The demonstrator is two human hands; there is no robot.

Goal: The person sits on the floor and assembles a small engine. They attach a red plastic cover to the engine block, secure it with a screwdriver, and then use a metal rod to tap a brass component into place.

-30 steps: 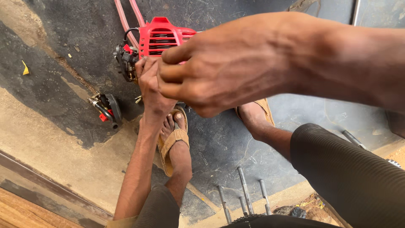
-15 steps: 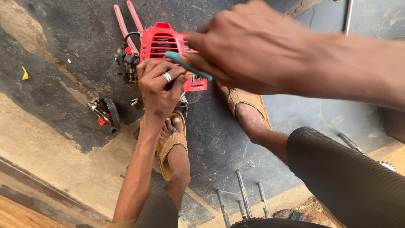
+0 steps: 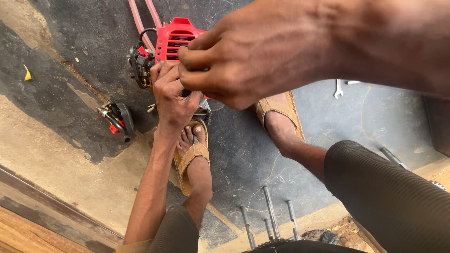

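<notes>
A small engine with a red slatted cover [image 3: 174, 35] lies on the dark oily floor, with two red tubes [image 3: 140, 16] running up from it. My left hand [image 3: 172, 96] reaches down and clasps the engine's near side. My right hand [image 3: 255, 58] is close to the camera, with its fingers curled tight just above the left hand's fingers. The blue-handled tool it was holding is hidden inside the fist. My two hands hide most of the engine's lower half.
My sandalled feet [image 3: 192, 154] [image 3: 279, 112] stand on either side below the engine. A loose black part with red bits [image 3: 117, 119] lies to the left. A spanner [image 3: 336, 88] lies at the right, several metal rods [image 3: 272, 211] near the bottom, and a wooden board [image 3: 28, 234] at the lower left.
My right hand has moved left and closed down over the left hand, hiding the blue-handled tool. The camera has shifted slightly, and the engine sits a little higher in view.
</notes>
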